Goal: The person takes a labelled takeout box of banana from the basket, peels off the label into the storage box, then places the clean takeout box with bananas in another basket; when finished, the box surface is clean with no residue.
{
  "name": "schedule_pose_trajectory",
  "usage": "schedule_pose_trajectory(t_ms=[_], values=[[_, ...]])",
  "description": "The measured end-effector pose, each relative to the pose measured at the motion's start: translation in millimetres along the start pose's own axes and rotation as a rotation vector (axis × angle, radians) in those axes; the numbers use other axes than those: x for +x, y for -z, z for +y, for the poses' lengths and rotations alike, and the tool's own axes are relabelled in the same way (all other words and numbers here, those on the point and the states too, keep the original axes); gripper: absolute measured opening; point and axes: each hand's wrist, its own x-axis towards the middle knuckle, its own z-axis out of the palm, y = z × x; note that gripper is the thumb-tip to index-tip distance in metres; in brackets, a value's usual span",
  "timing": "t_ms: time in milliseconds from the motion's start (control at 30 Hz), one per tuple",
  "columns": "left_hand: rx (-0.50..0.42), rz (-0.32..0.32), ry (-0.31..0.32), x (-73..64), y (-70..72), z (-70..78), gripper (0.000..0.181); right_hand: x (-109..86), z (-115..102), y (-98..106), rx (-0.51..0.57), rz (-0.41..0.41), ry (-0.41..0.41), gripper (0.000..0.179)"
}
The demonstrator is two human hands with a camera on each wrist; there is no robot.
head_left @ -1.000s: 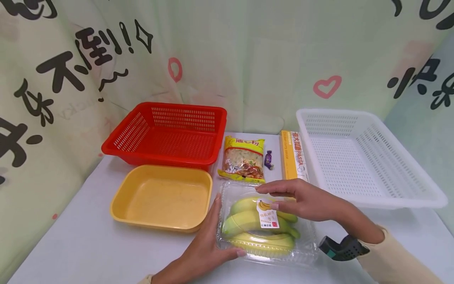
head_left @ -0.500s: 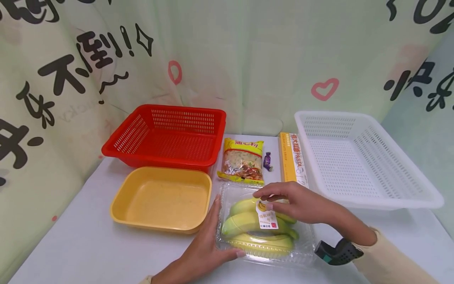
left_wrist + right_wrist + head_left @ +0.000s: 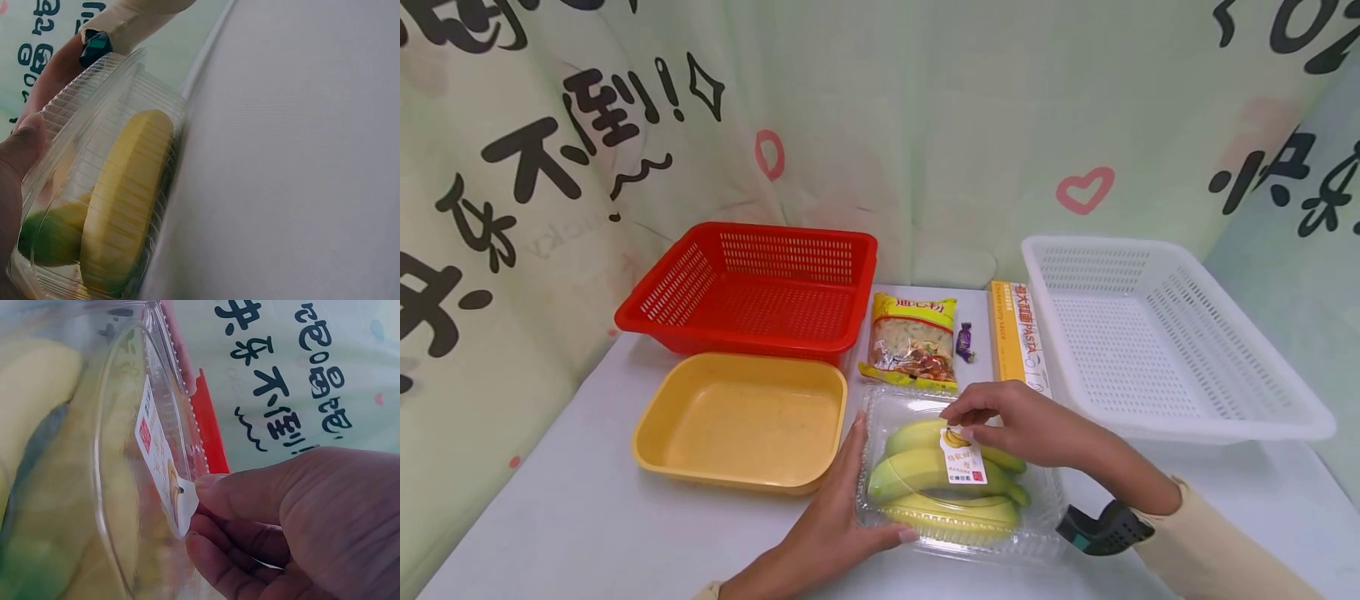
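Note:
A clear plastic clamshell box of bananas sits in front of me, with a white banana label on its lid. My left hand holds the box's near left corner, fingers along the left side and thumb on the front rim. In the left wrist view that thumb lies against the lid edge. My right hand is over the lid, pinching the label's far end. Seen from the right wrist, thumb and forefinger meet at the label, whose end bends up from the plastic.
A yellow tray and a red basket stand on the left. Behind the box lie a macaroni bag, a purple-wrapped candy and a pasta box. At right is a white basket, and a printed curtain hangs behind.
My right hand's fingers have drawn in from a looser, stretched pose to a pinch at the label's end. The left hand and the box stay in place.

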Motion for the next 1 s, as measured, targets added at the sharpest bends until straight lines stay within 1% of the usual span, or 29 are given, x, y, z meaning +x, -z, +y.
schedule_pose_trajectory(t_ms=[233,467,667,833,1000], values=[[0.001,-0.006,-0.005,1.3,-0.6,-0.7,0.125,4.9,2,-1,-0.064,0.031,-0.019,0.021],[0.004,-0.002,-0.008,1.7,-0.2,-1.0,0.124,8.0,-1,-1,-0.104,0.023,-0.039,0.017],[-0.002,-0.004,0.006,1.7,-0.5,-1.9,0.124,10.8,0,-4,-0.119,0.024,-0.05,0.011],[-0.011,-0.006,0.012,1.8,-0.3,-2.5,0.124,14.2,-1,-5,-0.172,0.038,-0.031,0.012],[-0.006,0.001,-0.002,1.7,-0.2,-3.2,0.125,13.0,-3,-4,-0.17,0.028,-0.041,0.015]])
